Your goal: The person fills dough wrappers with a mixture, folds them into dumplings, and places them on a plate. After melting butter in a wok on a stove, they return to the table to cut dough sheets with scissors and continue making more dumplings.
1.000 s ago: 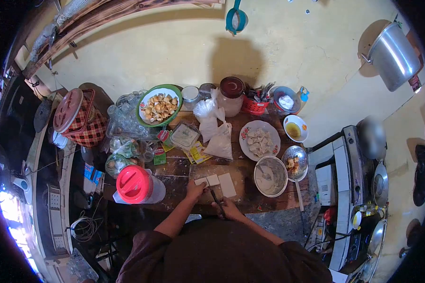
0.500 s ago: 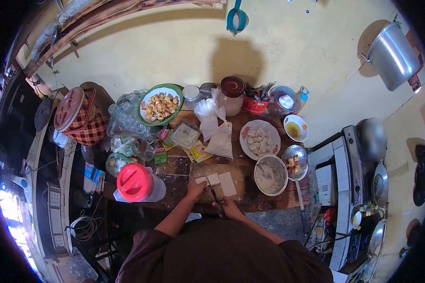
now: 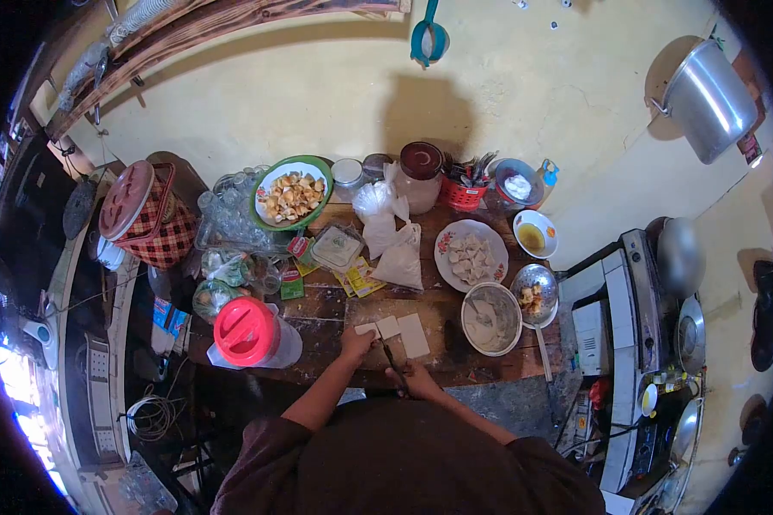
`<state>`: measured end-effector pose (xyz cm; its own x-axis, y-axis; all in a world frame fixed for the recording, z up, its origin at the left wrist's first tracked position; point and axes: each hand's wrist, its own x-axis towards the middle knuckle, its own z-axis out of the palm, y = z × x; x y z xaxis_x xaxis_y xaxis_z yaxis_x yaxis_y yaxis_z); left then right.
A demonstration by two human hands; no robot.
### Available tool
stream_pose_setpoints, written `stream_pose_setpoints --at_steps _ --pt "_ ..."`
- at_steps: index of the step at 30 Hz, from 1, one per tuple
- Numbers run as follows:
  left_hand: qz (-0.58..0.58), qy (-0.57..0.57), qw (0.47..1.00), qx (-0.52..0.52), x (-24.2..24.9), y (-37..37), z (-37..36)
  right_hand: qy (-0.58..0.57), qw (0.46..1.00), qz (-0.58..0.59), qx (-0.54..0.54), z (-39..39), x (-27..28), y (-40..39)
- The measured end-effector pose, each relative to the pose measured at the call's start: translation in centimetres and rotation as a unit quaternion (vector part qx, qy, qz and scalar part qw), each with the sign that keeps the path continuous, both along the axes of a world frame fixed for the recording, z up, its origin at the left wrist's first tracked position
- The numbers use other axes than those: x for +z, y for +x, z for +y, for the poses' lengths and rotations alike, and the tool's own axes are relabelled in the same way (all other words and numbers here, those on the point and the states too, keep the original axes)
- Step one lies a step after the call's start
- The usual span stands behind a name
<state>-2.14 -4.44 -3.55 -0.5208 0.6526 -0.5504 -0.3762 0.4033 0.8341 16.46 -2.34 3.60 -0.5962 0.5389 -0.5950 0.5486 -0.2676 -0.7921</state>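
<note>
"Well, what do the two hands hold there, over the counter [image 3: 322,331]?"

"The right hand [image 3: 416,379] has its fingers closed around a dark knife [image 3: 392,360], and the knife points to the flat white pieces [image 3: 413,335]."

"And the left hand [image 3: 357,343]?"

"Its fingers are at the near edge of the leftmost white piece. Whether they grip it or only press it, I cannot tell."

"Where exactly do these pieces lie?"

"At the near part of the counter, side by side; the rightmost is the biggest. To the right of them stands a bowl [image 3: 467,336] with something pale inside, and behind this bowl is a flowered plate [image 3: 442,249] of whitish pieces."

"The jug [image 3: 245,332] with the red lid?"

"It stands to the left of the left hand, well apart."
</note>
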Motion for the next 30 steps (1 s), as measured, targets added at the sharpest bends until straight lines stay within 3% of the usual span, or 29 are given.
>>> stream_pose_setpoints --at_steps 5,8,10,12,15,20,23,26,30 --pt "-0.021 0.005 1.000 0.021 -1.8 -0.2 -0.1 -0.001 0.999 0.016 -0.030 -0.3 -4.2 0.0" --pt "-0.038 0.014 0.999 0.012 -1.0 -0.2 -0.1 0.009 1.000 0.010 -0.022 -0.2 -4.1 -0.3" --pt "-0.070 0.020 0.997 0.024 0.2 0.0 -0.2 -0.020 0.999 0.003 -0.035 -0.1 0.2 -0.9" --pt "-0.017 0.017 1.000 -0.001 0.8 0.0 -0.2 -0.019 0.999 0.010 -0.032 0.1 -0.3 -1.1" --pt "-0.045 -0.042 0.998 0.014 1.8 0.1 0.0 -0.022 0.999 0.012 -0.033 0.1 0.2 -1.0" --pt "-0.029 -0.035 0.999 0.005 3.1 0.2 -0.2 -0.057 0.998 -0.007 -0.025 0.3 1.3 -1.1" --pt "-0.032 -0.031 0.999 0.000 -0.3 -0.3 0.0 -0.010 1.000 -0.019 -0.005 0.5 1.2 -1.0" --pt "-0.039 -0.025 0.999 -0.004 0.0 -0.3 0.1 0.050 0.998 -0.039 0.006 0.7 1.7 -1.0" --pt "-0.041 -0.007 0.999 0.024 3.0 0.3 0.0 -0.004 1.000 0.010 -0.020 0.8 -0.6 -0.6"
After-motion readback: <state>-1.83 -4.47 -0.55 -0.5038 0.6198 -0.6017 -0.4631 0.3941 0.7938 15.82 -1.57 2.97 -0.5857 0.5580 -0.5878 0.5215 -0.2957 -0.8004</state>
